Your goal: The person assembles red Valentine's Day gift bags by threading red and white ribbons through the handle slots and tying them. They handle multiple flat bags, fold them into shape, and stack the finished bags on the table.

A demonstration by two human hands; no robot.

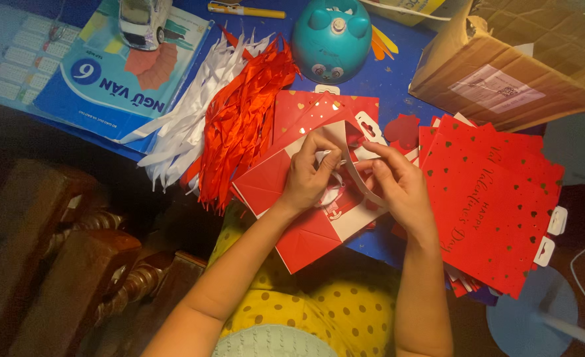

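Holding a red paper bag (286, 198) over the edge of the blue desk (385, 79), we grip it with both hands. Our left hand (309, 175) pinches the bag's white inner flap, and our right hand (398, 182) is closed on a white strip at its top. Just right lies a stack of flat red bags (490, 198). Red ribbons (243, 112) and white ribbons (186, 125) lie to the left, with a teal round toy (332, 36) behind.
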